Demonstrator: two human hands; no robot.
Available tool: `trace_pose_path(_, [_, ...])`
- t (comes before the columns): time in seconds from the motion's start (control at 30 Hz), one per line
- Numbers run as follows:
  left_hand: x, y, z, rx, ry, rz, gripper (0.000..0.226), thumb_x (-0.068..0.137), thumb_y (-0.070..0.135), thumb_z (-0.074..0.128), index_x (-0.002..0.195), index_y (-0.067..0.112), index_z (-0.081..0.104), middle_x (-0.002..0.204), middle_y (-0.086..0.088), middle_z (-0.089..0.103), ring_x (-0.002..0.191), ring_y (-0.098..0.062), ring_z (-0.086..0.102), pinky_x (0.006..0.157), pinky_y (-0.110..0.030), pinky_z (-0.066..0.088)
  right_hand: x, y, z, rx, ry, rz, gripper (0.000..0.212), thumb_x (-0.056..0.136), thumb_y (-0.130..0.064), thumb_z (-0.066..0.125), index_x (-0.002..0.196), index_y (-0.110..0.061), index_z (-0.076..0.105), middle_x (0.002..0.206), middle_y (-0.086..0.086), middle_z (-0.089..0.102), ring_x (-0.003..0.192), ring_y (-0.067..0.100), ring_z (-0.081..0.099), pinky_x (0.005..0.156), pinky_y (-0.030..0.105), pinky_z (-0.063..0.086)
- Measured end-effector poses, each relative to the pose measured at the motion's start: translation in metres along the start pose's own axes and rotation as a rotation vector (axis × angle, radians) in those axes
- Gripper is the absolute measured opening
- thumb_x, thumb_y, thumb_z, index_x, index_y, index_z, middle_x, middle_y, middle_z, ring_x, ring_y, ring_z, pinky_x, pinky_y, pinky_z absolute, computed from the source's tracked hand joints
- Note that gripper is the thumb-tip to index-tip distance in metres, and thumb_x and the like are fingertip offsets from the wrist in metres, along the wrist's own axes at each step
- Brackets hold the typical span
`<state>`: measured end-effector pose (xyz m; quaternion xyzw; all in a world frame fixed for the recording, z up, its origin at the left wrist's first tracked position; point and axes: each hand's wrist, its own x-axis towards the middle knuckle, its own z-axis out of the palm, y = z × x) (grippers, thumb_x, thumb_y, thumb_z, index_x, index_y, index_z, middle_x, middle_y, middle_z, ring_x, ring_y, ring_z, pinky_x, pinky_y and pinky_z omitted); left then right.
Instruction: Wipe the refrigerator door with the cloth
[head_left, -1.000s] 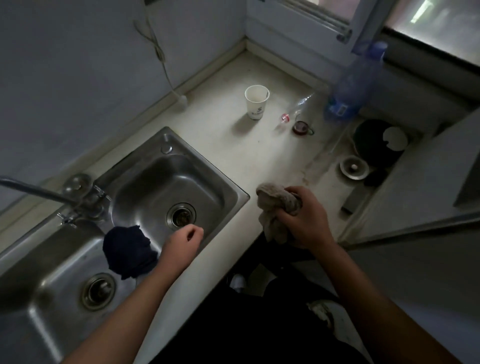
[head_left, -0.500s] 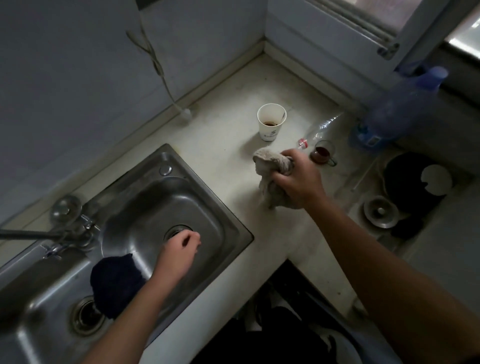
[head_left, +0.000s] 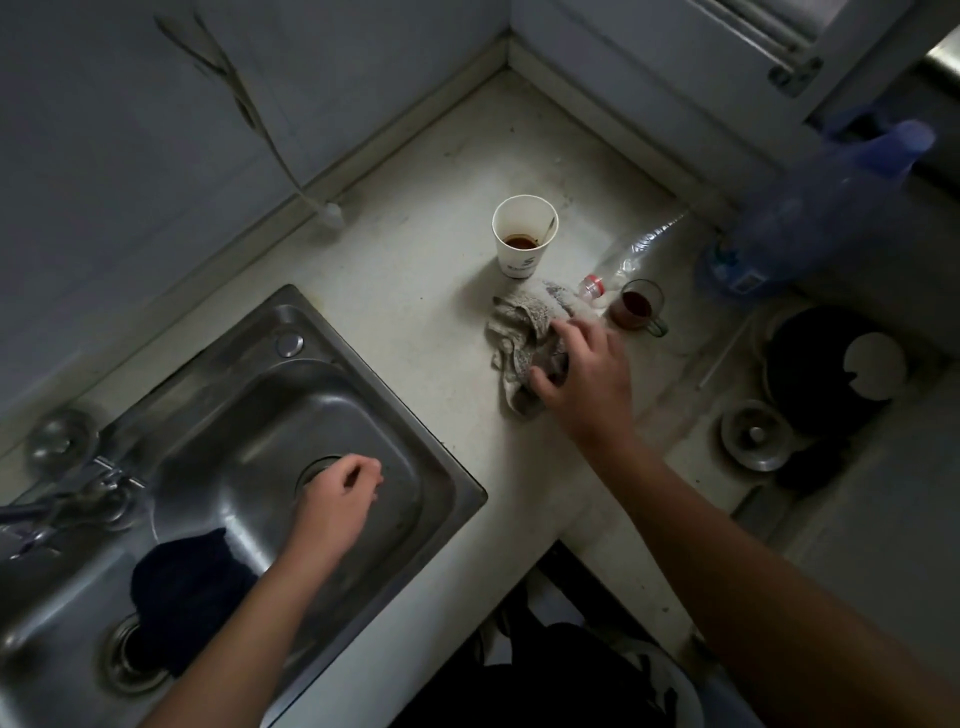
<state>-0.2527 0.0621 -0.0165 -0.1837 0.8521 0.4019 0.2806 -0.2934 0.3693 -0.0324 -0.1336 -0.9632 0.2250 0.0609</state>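
Crumpled grey cloth (head_left: 524, 338) centre frame, soft, light | your right hand (head_left: 584, 371) fingers spread, resting on it: bunch middle folds | left hand (head_left: 337, 499) loosely curled, empty, over sink.

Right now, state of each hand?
Left hand: loosely curled over the sink, empty.
Right hand: fingers on the grey cloth lying on the counter, grip unclear.

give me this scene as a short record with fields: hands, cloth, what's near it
right hand: resting on the cloth, fingers spread
left hand: loosely curled over the sink, empty
cloth: grey, crumpled on the counter
near cloth: paper cup, glass, fallen bottle
in sink: dark rag
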Motion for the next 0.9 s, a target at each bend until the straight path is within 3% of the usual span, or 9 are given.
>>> trace_pose_path(0.13, [0.003,-0.004,0.000,0.003,-0.001,-0.009,0.022,0.101,0.031,0.053,0.089,0.026,0.071,0.091,0.007,0.075,0.085,-0.016,0.072,0.089,-0.047,0.058,0.004,-0.002,0.010,-0.042,-0.067,-0.014,0.067,0.080,-0.040,0.076,0.141,-0.020,0.057,0.141,0.004,0.057,0.130,0.030,0.048,0.105,0.045,0.044])
trace_pose_path(0.33, [-0.003,-0.001,0.001,0.004,0.007,-0.003,0.023,0.101,0.029,0.053,0.092,0.019,0.071,0.090,0.005,0.074,0.082,-0.013,0.070,0.090,-0.045,0.058,0.020,-0.005,0.008,-0.040,-0.128,-0.035,0.062,0.079,-0.035,0.076,0.136,-0.016,0.061,0.137,0.008,0.061,0.127,0.034,0.051,0.106,0.047,0.046])
trace_pose_path(0.5, [-0.012,-0.005,-0.002,-0.004,0.009,0.000,0.023,0.101,0.029,0.053,0.091,0.019,0.072,0.090,0.005,0.074,0.084,-0.015,0.070,0.092,-0.045,0.058,-0.001,-0.012,0.004,0.070,-0.010,0.040,0.043,0.083,-0.023,0.070,0.123,-0.008,0.062,0.128,0.014,0.059,0.121,0.035,0.052,0.101,0.046,0.049])
trace_pose_path(0.63, [-0.025,-0.017,-0.013,0.021,0.014,-0.011,0.024,0.100,0.033,0.053,0.091,0.021,0.071,0.091,0.005,0.075,0.086,-0.014,0.071,0.092,-0.046,0.058,-0.006,-0.016,0.008,0.007,-0.199,0.042,0.067,0.090,-0.034,0.069,0.148,-0.009,0.046,0.152,0.014,0.046,0.143,0.033,0.037,0.115,0.045,0.037])
trace_pose_path(0.7, [-0.033,-0.021,-0.021,0.030,0.028,-0.007,0.023,0.100,0.034,0.052,0.091,0.023,0.071,0.091,0.004,0.075,0.086,-0.015,0.071,0.091,-0.046,0.057,-0.001,-0.018,0.002,0.011,-0.274,0.058,0.069,0.091,-0.036,0.067,0.151,-0.010,0.042,0.156,0.013,0.042,0.146,0.032,0.033,0.117,0.045,0.033])
trace_pose_path(0.83, [-0.059,-0.036,-0.028,0.026,0.015,0.037,0.024,0.102,0.036,0.050,0.093,0.026,0.069,0.095,0.004,0.074,0.090,-0.015,0.070,0.090,-0.043,0.056,-0.007,-0.022,-0.021,0.143,-0.273,0.093,0.045,0.088,-0.030,0.064,0.123,-0.002,0.061,0.131,0.017,0.059,0.126,0.037,0.051,0.102,0.042,0.043])
trace_pose_path(0.9, [-0.068,-0.041,-0.029,0.034,0.026,0.048,0.024,0.102,0.037,0.049,0.092,0.028,0.069,0.096,0.007,0.074,0.089,-0.013,0.069,0.088,-0.040,0.055,-0.026,-0.026,-0.030,0.163,-0.243,0.138,0.039,0.092,-0.027,0.064,0.125,-0.005,0.063,0.128,0.017,0.062,0.121,0.037,0.056,0.098,0.038,0.044])
